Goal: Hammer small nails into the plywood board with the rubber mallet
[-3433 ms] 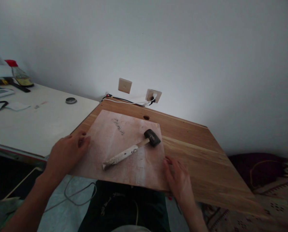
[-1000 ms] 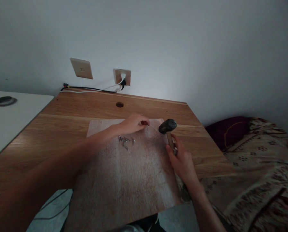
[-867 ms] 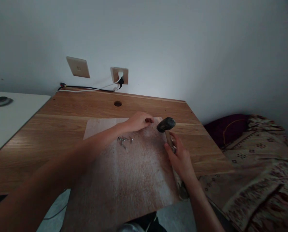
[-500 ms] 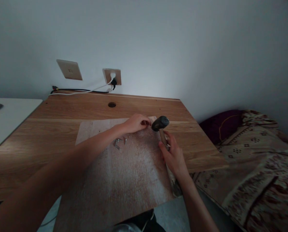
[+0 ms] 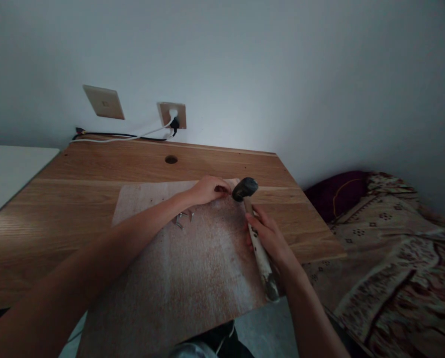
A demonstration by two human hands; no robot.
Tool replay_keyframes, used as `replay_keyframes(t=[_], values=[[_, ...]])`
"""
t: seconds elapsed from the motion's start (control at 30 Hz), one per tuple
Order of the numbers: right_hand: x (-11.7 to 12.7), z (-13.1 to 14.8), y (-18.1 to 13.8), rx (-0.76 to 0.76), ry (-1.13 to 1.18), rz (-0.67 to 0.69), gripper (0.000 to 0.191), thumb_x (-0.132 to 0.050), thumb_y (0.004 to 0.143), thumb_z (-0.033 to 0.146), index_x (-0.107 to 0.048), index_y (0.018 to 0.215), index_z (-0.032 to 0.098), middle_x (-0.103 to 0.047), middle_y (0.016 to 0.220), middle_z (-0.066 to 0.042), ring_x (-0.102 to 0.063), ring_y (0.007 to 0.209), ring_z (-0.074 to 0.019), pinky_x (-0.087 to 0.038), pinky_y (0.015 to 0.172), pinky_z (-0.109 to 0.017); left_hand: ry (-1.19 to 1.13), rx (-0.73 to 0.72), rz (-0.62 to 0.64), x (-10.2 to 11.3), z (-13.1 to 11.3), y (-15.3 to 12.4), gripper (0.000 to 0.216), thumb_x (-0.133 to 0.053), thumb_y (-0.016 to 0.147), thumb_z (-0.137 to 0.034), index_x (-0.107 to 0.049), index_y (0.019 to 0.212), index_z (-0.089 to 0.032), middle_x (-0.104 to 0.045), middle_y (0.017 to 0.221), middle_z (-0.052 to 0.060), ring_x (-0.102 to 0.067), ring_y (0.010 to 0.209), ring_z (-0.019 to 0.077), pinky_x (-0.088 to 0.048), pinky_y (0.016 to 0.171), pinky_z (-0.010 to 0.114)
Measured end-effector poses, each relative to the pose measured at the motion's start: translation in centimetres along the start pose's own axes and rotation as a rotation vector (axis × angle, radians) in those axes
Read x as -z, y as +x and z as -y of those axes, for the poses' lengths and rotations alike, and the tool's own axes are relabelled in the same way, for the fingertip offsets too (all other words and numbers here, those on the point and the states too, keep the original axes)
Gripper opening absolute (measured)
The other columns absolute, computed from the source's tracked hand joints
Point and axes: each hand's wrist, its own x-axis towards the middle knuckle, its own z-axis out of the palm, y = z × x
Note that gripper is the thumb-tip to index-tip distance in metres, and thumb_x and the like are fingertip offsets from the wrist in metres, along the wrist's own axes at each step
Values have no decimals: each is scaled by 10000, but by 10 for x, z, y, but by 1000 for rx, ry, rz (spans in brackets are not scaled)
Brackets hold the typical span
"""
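My left hand [image 5: 208, 190] is closed in a pinch close to the far right corner of a thin wooden board [image 5: 196, 268]; what its fingertips hold is too small to make out. A hammer [image 5: 258, 256] with a dark metal head and a worn, pale wooden handle is gripped by my right hand [image 5: 267, 231] high on the handle. Its head is just right of my left fingertips, above the board. Several small silvery nails [image 5: 180, 220] lie loose on the board beside my left forearm.
The board rests on a wooden desk [image 5: 140, 166] with a round cable hole [image 5: 171, 159]. Behind, white and black cables [image 5: 121, 137] run to a wall socket [image 5: 172, 115]. A white surface [image 5: 13, 174] adjoins on the left. A bed with patterned covers [image 5: 386, 248] stands to the right.
The view has shifted slightly. My right hand has changed its hold on the hammer, and more of the handle shows now. My left hand keeps its pinch at about the same spot on the board.
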Motion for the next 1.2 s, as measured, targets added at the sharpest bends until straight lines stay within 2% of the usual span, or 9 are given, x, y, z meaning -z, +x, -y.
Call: replay_keyframes(t=[0.1,0.23,0.37,0.6,0.8,0.97,1.07,1.2], values=[[-2,10,5,-49,153,58,445,-709,759,568,-613,1013,216,-602,653,55,-474,388,-103,-381,329,-223,-30,44,-30,-1,0,-1,191,-738,839,-83,-774,1002,-176,-799,889,23,-730,800,152,-529,767,262],[-11,20,4,-28,231,-39,450,-746,683,565,-595,937,225,-567,632,70,-425,374,-85,-343,309,-221,-75,54,-47,-1,-1,-3,315,-749,797,-31,-716,1084,-154,-799,898,26,-729,791,141,-535,755,252],[-20,26,-6,25,249,-90,435,-745,729,560,-603,976,231,-560,637,70,-424,379,-87,-336,324,-224,-95,79,-38,-1,-2,-3,326,-739,805,-34,-694,1108,-145,-802,929,45,-737,800,142,-547,742,250],[-27,28,-10,51,107,-61,322,-684,828,538,-588,917,243,-583,634,35,-443,402,-112,-339,355,-248,-37,171,-22,0,-7,-2,385,-737,811,-44,-691,1180,-143,-813,981,63,-766,872,181,-579,789,280],[-28,24,-8,80,105,-74,331,-686,829,560,-593,876,246,-555,618,43,-446,396,-114,-344,351,-252,-36,178,-25,-1,-8,-2,387,-738,824,-67,-692,1201,-145,-812,978,58,-768,868,174,-581,809,279],[-30,18,-8,103,112,-24,322,-726,822,543,-612,861,244,-573,639,41,-453,384,-108,-352,329,-248,19,197,-37,0,-11,-2,403,-757,793,-70,-713,1187,-143,-809,966,55,-767,881,198,-570,799,282],[-32,14,-8,137,102,-29,281,-711,864,519,-647,907,249,-573,650,42,-467,401,-109,-381,341,-242,17,195,-55,-2,-12,-2,423,-746,781,-62,-717,1195,-143,-808,961,54,-763,877,203,-557,795,281],[-36,11,-10,105,158,-37,303,-724,845,532,-659,944,253,-566,637,46,-459,390,-112,-370,324,-243,-11,183,-36,0,-11,2,448,-710,778,-59,-704,1218,-142,-805,959,54,-750,856,192,-538,786,280]])
